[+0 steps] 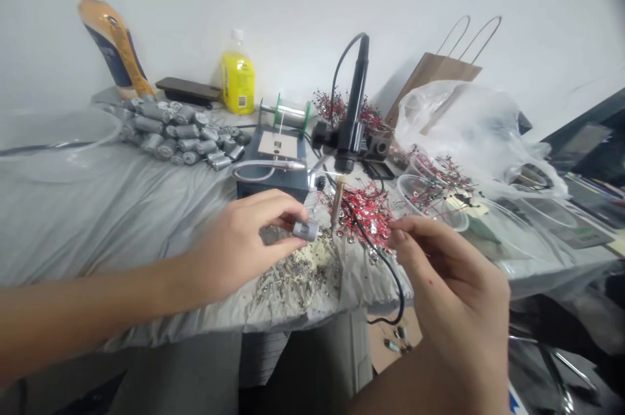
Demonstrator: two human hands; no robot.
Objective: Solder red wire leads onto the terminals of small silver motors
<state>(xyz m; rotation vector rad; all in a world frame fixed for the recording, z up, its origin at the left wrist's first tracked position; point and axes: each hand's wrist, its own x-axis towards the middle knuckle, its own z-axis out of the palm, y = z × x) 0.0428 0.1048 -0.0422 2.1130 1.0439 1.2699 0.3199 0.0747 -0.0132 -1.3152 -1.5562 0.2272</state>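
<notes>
Between the thumb and fingers of my left hand [258,229] is a small grey cylindrical motor [306,230], lying roughly sideways left of the soldering iron tip. The soldering iron [351,115] is fixed upright in a holder, its copper-coloured tip pointing down. My right hand [434,265] is pinched closed at the right edge of a pile of red wires with small metal ends [364,213]; what sits between its fingertips is too small to make out. Below the tip, solder scraps [297,275] are scattered on the covered table.
A stack of grey motors [170,131] lies at the back left. Behind my left hand stands a blue box with a solder spool [291,116]. Yellow bottle [237,76], orange bottle [112,43], paper bag [430,79], plastic bag [463,115] and clear tubs [420,193] line the back and right.
</notes>
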